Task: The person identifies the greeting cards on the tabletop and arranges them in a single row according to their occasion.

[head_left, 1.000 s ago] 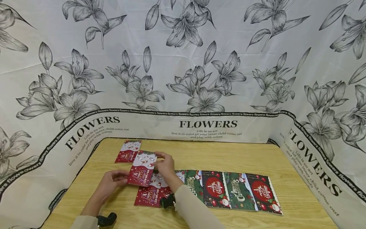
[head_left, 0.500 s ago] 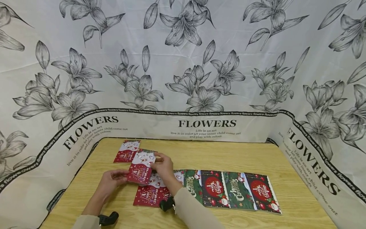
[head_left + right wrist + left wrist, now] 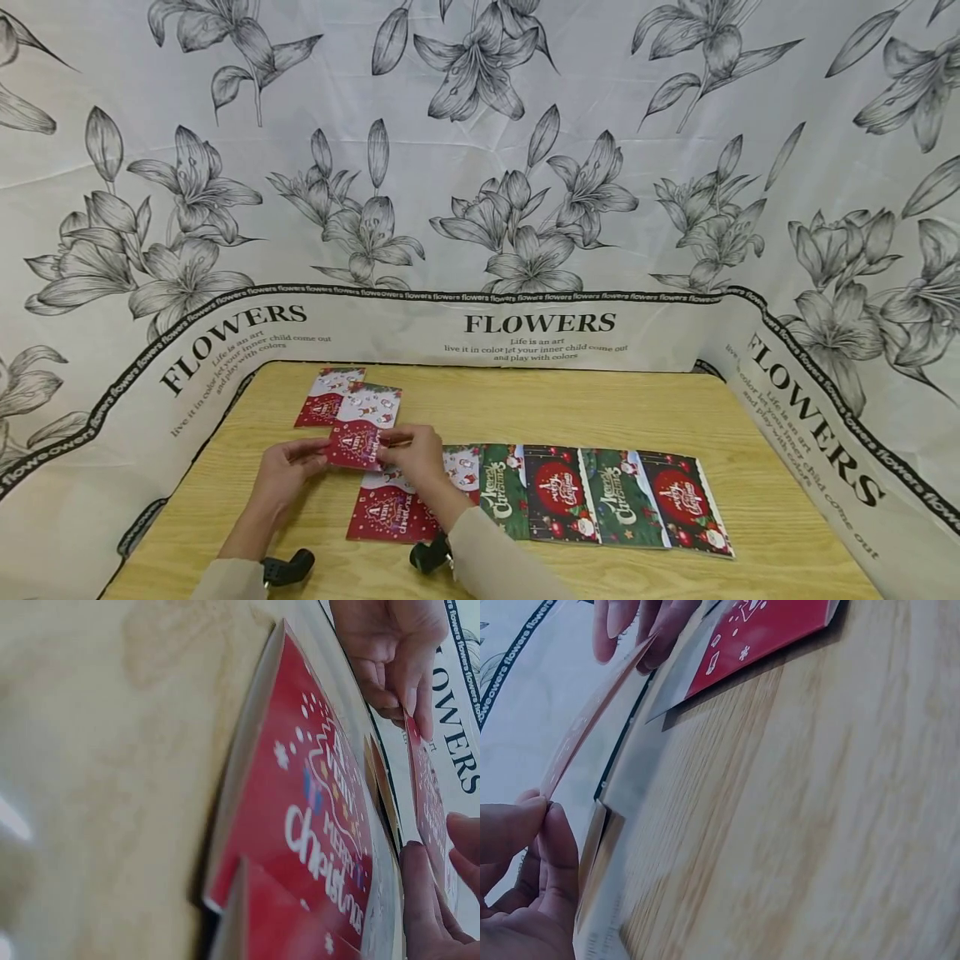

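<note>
Angled inward, the left hand [image 3: 283,471] pinched a card [image 3: 358,442] by its left side, the right hand [image 3: 412,452] by its right, over the wooden table [image 3: 765,508], nearer its left edge. Flowered cloth [image 3: 525,204] hung along the far edge.

A light wood-grain table [image 3: 585,408] stretches before me. Nearest me, left to right in a row, lie red-and-white Christmas cards [image 3: 378,514], a green card [image 3: 504,492], a black card [image 3: 561,496], a second green card [image 3: 622,500] and a second black card [image 3: 686,504]. At the back left lies another red-and-white card [image 3: 322,398].
</note>
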The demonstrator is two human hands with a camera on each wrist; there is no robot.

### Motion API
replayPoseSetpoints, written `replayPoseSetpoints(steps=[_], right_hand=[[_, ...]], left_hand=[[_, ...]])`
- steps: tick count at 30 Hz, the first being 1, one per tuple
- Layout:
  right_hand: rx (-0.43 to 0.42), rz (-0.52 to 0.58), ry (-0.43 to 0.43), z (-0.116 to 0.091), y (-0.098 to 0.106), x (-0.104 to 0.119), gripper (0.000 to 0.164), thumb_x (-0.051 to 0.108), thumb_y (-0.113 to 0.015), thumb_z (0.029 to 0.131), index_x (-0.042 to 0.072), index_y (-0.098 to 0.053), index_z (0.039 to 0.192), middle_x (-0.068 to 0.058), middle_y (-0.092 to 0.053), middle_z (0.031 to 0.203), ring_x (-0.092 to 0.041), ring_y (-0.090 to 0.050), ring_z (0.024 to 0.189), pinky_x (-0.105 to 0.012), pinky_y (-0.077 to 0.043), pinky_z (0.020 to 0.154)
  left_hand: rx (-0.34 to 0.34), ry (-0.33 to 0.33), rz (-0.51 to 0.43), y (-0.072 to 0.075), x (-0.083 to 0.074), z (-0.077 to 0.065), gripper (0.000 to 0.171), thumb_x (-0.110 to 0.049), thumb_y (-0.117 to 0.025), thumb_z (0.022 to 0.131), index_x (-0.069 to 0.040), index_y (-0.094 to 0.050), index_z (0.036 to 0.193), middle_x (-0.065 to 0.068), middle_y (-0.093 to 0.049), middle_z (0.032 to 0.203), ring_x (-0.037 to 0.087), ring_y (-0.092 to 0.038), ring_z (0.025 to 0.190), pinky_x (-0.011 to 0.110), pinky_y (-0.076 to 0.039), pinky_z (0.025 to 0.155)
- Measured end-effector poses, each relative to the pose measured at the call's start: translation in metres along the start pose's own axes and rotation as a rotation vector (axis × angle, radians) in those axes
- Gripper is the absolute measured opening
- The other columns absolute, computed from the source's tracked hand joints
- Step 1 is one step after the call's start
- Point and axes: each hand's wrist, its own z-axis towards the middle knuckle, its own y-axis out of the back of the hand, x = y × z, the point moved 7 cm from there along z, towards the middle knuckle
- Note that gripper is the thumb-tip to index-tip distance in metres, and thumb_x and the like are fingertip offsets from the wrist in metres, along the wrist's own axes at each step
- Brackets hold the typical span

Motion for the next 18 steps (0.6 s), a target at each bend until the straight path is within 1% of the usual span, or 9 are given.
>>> replayPoseSetpoints(steps=[4,8,11,14,18], right_hand=[[-0.004,0.011,0.007,-0.005,-0.002,0.001,0.029,-0.010,-0.083,0.081,-0.001,-0.080,0.108,-0.012,-0.076,0.098,-0.013,-0.073,0.080,-0.028,-0.061,0.071],[-0.017,0.046,-0.009,-0.007,-0.005,0.001,0.031,-0.017,-0.080,0.079,-0.006,-0.078,0.108,-0.012,-0.076,0.096,-0.018,-0.074,0.081,-0.029,-0.062,0.070],[-0.031,0.055,-0.023,-0.007,-0.006,-0.001,0.031,-0.020,-0.077,0.080,-0.006,-0.077,0.108,-0.011,-0.075,0.089,-0.019,-0.074,0.076,-0.029,-0.062,0.068],[-0.057,0.009,-0.018,-0.004,-0.004,-0.001,0.030,-0.019,-0.075,0.080,-0.004,-0.078,0.106,-0.007,-0.073,0.078,-0.013,-0.070,0.068,-0.026,-0.059,0.063],[-0.098,-0.056,-0.004,0.002,-0.001,0.003,0.030,-0.018,-0.076,0.080,-0.003,-0.079,0.105,-0.006,-0.072,0.073,-0.009,-0.066,0.063,-0.025,-0.056,0.058]], left_hand=[[-0.022,0.003,-0.003,0.001,0.001,0.002,0.029,0.010,-0.060,0.101,0.013,-0.066,0.129,0.024,-0.068,0.121,0.011,-0.065,0.092,0.021,-0.058,0.078],[-0.038,0.003,0.004,0.001,0.003,0.004,0.028,0.010,-0.060,0.101,0.013,-0.067,0.128,0.022,-0.069,0.119,0.011,-0.065,0.090,0.022,-0.059,0.077],[-0.043,-0.010,0.017,0.000,0.002,0.007,0.028,0.011,-0.062,0.100,0.013,-0.067,0.127,0.023,-0.070,0.117,0.012,-0.068,0.088,0.023,-0.059,0.077],[-0.048,-0.038,0.061,-0.002,0.000,0.010,0.027,0.009,-0.064,0.100,0.011,-0.069,0.126,0.024,-0.071,0.117,0.014,-0.070,0.089,0.022,-0.059,0.075],[-0.062,-0.065,0.147,-0.004,-0.006,0.017,0.025,0.004,-0.066,0.100,0.007,-0.073,0.124,0.024,-0.069,0.119,0.022,-0.067,0.097,0.020,-0.055,0.073]])
